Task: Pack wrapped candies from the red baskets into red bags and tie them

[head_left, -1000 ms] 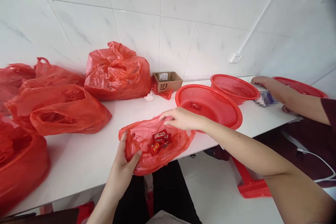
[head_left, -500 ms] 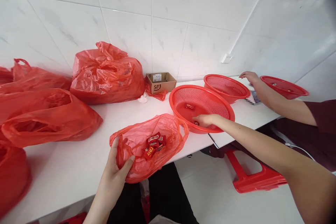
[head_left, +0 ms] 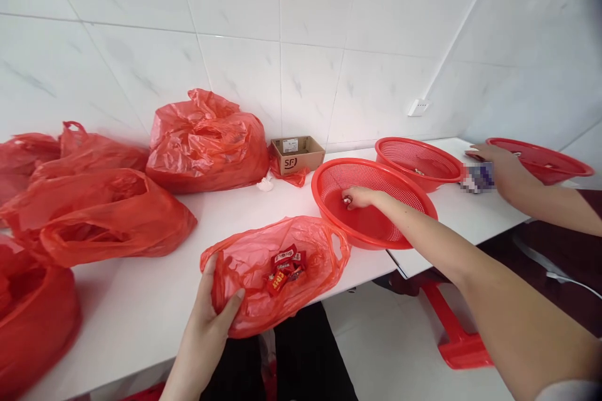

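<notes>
My left hand [head_left: 214, 313] grips the near left rim of a thin red plastic bag [head_left: 251, 313], thumb inside and fingers around the outside. Several small red wrapped candies [head_left: 286, 269] lie in the middle of that open bag. Inside a red perforated plastic basket [head_left: 320, 197], my right hand [head_left: 361, 197] is closed with its fingertips low near the left side. Wrapped candy [head_left: 347, 199] in dark red and white shows at those fingertips; how many pieces is unclear. The basket stands just right of the bag, the two rims close together.
Full red bags [head_left: 207, 144] crowd the left and back of the white table [head_left: 141, 288]. A small cardboard box [head_left: 301, 163] is by the wall. To the right are two more red baskets [head_left: 418, 183] [head_left: 540, 170], a co-worker's arm [head_left: 531, 191] and a red stool [head_left: 451, 332].
My right hand has moved up and left within the basket, to where a loose candy lay. The left hand keeps its hold on the bag. The co-worker's hand has shifted right toward the far basket.
</notes>
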Motion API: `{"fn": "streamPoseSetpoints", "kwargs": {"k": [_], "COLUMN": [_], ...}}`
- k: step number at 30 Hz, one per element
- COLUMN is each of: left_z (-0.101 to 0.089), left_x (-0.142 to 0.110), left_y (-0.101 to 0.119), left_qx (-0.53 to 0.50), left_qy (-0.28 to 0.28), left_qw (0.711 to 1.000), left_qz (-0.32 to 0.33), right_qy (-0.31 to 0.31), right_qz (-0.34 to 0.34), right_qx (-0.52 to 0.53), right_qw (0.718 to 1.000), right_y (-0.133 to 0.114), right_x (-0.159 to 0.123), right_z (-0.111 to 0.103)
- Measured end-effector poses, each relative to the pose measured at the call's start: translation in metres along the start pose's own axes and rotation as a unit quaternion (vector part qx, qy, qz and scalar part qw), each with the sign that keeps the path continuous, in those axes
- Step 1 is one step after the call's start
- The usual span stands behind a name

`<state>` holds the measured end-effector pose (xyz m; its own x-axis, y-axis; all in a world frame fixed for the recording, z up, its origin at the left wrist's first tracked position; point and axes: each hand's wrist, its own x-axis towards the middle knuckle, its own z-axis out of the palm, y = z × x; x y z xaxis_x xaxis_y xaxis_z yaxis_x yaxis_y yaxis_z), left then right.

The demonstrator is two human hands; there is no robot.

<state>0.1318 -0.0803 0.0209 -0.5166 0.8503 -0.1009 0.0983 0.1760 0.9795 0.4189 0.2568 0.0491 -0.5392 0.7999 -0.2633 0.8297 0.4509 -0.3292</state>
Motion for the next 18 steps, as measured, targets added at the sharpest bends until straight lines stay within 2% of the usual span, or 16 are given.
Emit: {"fn": "streamPoseSetpoints", "kwargs": {"k": [3,6,9,11,15,18], "left_z": [0.000,0.002,0.002,0.001,0.002,0.006], "left_x": [0.000,0.001,0.001,0.001,0.001,0.000], "left_y": [-0.001,-0.001,-0.002,-0.002,0.000,0.003], "left_qx": [0.006,0.000,0.000,-0.001,-0.004,0.002], "left_qy": [0.007,0.008,-0.009,-0.013,-0.016,-0.019], "left_qw": [1.000,1.000,1.000,1.000,1.000,1.000], "left_qz": [0.001,0.001,-0.001,0.000,0.000,0.005], "right_qy": [-0.053,-0.070,-0.060,-0.030,0.047,0.061], "right_qz": [0.014,0.027,0.023,0.012,-0.068,-0.136], "right_qx": [0.006,0.019,0.037,0.045,0.091,0.069], "right_qw": [0.998,0.997,0.997,0.998,0.992,0.986], "right_y": [-0.002,0.000,0.000,-0.006,-0.042,-0.075], "right_x": [0.001,-0.005,-0.016,-0.026,-0.048,-0.055], "right_z": [0.003,-0.001,-0.013,-0.024,-0.042,-0.041]}}
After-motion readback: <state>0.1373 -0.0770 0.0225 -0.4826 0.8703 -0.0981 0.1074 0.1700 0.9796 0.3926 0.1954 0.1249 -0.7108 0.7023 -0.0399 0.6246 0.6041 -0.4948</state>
